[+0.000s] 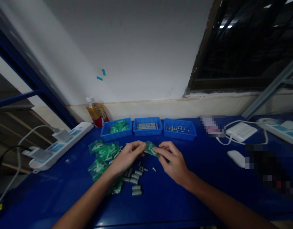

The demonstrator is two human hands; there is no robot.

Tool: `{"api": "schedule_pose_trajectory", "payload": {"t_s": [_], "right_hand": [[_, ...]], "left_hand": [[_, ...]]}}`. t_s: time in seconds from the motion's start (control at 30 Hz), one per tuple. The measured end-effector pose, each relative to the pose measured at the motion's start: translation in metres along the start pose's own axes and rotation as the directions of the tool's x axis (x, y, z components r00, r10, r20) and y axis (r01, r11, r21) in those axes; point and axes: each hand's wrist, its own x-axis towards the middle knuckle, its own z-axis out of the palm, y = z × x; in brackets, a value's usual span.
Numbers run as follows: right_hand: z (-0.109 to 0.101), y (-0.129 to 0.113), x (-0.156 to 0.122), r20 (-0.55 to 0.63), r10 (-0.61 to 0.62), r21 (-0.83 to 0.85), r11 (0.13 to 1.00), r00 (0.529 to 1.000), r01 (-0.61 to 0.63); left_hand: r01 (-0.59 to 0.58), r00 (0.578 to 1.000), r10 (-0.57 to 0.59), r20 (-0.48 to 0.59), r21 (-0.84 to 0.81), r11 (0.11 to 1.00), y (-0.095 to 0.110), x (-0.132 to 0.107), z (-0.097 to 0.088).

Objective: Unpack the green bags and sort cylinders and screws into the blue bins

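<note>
Between my two hands is a small green plastic bag (150, 148) with pale pieces inside. My left hand (130, 156) pinches its left end, and the fingers of my right hand (172, 160) close on its right side. Below the hands, several grey metal cylinders (133, 181) and a few screws (154, 169) lie loose on the blue table. A pile of filled green bags (105, 154) spreads to the left, partly hidden behind my left hand and forearm.
Three blue bins stand along the back: one with green bags (103, 135), one with metal cylinders (147, 131), one with screws (182, 136). A drink bottle (96, 113) and power strip (63, 144) are at left. A white charger (241, 132) and white case (236, 158) lie right.
</note>
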Motion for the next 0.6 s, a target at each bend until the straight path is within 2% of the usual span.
{"api": "schedule_pose_trajectory", "payload": {"t_s": [0.07,0.1,0.17,0.2,0.23,0.3,0.33,0.37,0.43,0.53,0.6], "right_hand": [[0.001,-0.003,-0.002,0.041,-0.067,-0.055,0.996,0.997,0.069],[0.002,-0.004,-0.003,0.059,-0.067,-0.079,0.994,0.996,0.072],[0.002,-0.004,-0.003,0.078,-0.024,-0.116,0.993,0.997,0.033],[0.001,-0.003,-0.003,0.083,0.004,-0.128,0.992,0.997,0.006],[0.001,-0.002,-0.003,0.089,0.027,-0.136,0.991,0.996,-0.015],[-0.001,0.001,-0.003,0.107,0.047,-0.143,0.989,0.993,-0.031],[-0.001,0.002,-0.003,0.114,0.051,-0.144,0.989,0.992,-0.034],[-0.001,0.002,-0.003,0.123,0.055,-0.145,0.989,0.991,-0.037],[0.0,0.002,-0.004,0.143,0.062,-0.143,0.989,0.988,-0.041],[0.001,0.002,-0.004,0.164,0.075,-0.132,0.99,0.984,-0.053],[0.0,0.002,-0.003,0.19,0.073,-0.119,0.992,0.979,-0.051]], "left_hand": [[0.047,0.999,-0.047,0.009,-0.027,0.999,-0.001,0.003,-0.006],[0.03,0.999,-0.03,-0.03,-0.006,1.0,-0.002,0.004,-0.013],[-0.039,0.975,0.067,-0.211,0.135,0.99,-0.002,0.006,-0.036],[-0.054,0.93,0.142,-0.339,0.256,0.965,-0.002,0.007,-0.052],[-0.015,0.852,0.213,-0.478,0.385,0.923,-0.002,0.008,-0.069],[0.181,0.694,0.305,-0.653,0.567,0.803,0.0,0.009,-0.102],[0.279,0.652,0.329,-0.683,0.619,0.734,0.0,0.01,-0.116],[0.356,0.65,0.335,-0.682,0.663,0.659,-0.001,0.011,-0.128],[0.437,0.672,0.319,-0.669,0.705,0.558,-0.005,0.016,-0.142],[0.499,0.722,0.273,-0.635,0.752,0.43,-0.018,0.031,-0.146],[0.532,0.771,0.209,-0.601,0.789,0.307,-0.027,0.041,-0.142]]}}
